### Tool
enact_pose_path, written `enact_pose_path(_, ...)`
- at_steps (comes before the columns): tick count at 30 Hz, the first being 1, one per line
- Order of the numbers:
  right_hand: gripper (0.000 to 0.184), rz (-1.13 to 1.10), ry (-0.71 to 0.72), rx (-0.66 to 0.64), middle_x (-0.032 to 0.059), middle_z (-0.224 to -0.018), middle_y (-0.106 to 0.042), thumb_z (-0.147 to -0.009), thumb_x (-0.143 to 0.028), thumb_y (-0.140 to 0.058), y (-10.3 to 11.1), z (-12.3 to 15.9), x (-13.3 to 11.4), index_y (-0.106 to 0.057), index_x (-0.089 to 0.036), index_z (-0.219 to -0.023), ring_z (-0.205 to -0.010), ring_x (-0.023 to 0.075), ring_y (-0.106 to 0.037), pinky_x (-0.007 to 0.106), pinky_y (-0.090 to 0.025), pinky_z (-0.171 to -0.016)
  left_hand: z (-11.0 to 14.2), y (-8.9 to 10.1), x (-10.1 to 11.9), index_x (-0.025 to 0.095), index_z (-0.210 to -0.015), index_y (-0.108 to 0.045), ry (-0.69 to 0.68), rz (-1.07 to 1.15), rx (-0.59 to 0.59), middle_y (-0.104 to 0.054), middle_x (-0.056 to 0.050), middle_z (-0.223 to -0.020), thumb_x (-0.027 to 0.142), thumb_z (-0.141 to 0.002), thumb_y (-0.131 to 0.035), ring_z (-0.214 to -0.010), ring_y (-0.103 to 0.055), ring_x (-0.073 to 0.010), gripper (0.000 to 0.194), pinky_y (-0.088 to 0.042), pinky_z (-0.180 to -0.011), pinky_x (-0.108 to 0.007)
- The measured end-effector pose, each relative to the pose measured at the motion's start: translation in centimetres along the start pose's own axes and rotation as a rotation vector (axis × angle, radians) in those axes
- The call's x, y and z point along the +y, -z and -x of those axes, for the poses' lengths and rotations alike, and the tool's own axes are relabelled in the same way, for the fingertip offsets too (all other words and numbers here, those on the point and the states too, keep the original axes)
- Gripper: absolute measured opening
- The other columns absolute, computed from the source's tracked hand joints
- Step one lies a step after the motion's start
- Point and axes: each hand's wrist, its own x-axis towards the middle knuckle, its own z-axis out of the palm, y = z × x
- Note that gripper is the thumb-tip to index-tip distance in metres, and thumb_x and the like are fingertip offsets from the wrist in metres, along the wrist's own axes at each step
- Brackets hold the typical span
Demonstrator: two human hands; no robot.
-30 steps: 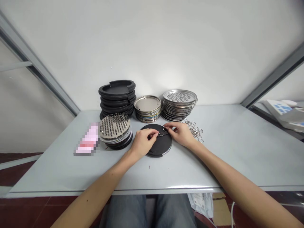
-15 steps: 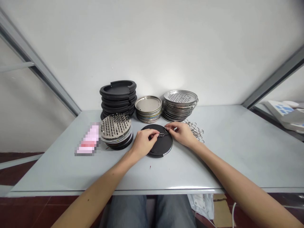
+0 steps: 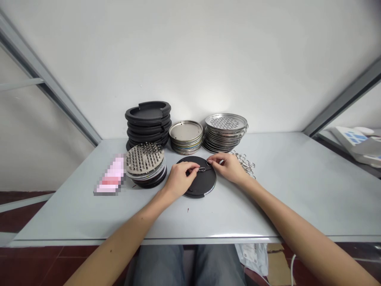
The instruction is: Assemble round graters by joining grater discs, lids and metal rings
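Note:
Over a round black disc (image 3: 200, 184) on the table, both hands work close together. My left hand (image 3: 182, 176) has its thumb and index finger pinched on a metal wire loop (image 3: 202, 169), which sticks out to the right of the fingertips. Just right of it, my right hand (image 3: 226, 166) pinches a second wire ring (image 3: 207, 163) at the disc's far right edge. Whether the two wire pieces join is too small to tell. Beside and partly behind my right hand lies a pile of similar metal wire rings (image 3: 246, 163).
A stack of studded metal plates and black discs (image 3: 145, 163) stands left of my left hand. Behind are thick black rings (image 3: 149, 123), shallow metal lids (image 3: 186, 135) and perforated metal plates (image 3: 225, 131), all stacked. A blurred pink object (image 3: 111, 174) lies at the left.
The view has shifted very slightly. Both hands keep their pinch on the wire pieces over the black disc, with no other visible change.

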Motion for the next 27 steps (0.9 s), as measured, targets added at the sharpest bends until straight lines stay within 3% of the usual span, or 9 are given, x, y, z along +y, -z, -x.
enact_pose_path(5, 0.018, -0.025, -0.021, 0.010, 0.0045, -0.083, -0.072, -0.084, -0.030, -0.057, -0.1, 0.1, -0.4, -0.070, -0.017, -0.084, -0.069, 0.0154, -0.062, 0.026, -0.049, -0.062, 0.0, 0.1, -0.2, 0.019, -0.095, -0.072, -0.084, -0.104, 0.035, -0.072, -0.003, -0.089, 0.012, -0.083, -0.059, -0.089, -0.060, -0.0184, 0.019, -0.048, -0.083, -0.032)
enact_pose_path(12, 0.018, -0.022, 0.026, -0.012, 0.0029, -0.075, -0.070, -0.085, -0.029, -0.056, -0.2, 0.2, -0.5, -0.069, -0.017, -0.083, -0.062, 0.0136, -0.060, 0.025, -0.048, -0.059, 0.0, 0.0, -0.7, 0.019, -0.099, -0.072, -0.141, -0.203, -0.023, -0.072, -0.004, -0.089, 0.016, -0.085, -0.059, -0.089, -0.055, -0.0202, 0.019, -0.048, -0.081, -0.033)
enact_pose_path(23, 0.017, 0.009, 0.103, 0.050, 0.0052, -0.083, -0.069, -0.085, -0.025, -0.054, 0.0, 0.6, -1.2, -0.069, -0.019, -0.088, -0.070, 0.0160, -0.061, 0.026, -0.049, -0.060, -0.2, 0.0, -0.5, 0.019, -0.092, -0.072, -0.092, -0.176, -0.037, -0.069, -0.004, -0.088, 0.013, -0.084, -0.058, -0.090, -0.057, -0.0203, 0.017, -0.047, -0.083, -0.034)
enact_pose_path(27, 0.019, -0.035, 0.091, 0.069, 0.0034, -0.078, -0.069, -0.086, -0.026, -0.054, 0.1, 0.7, -1.6, -0.068, -0.019, -0.096, -0.068, 0.0150, -0.061, 0.025, -0.048, -0.061, -0.3, 0.1, -0.1, 0.018, -0.099, -0.068, 0.051, 0.017, -0.007, -0.069, -0.004, -0.083, 0.015, -0.083, -0.058, -0.078, -0.061, -0.0162, 0.019, -0.049, -0.072, -0.029)
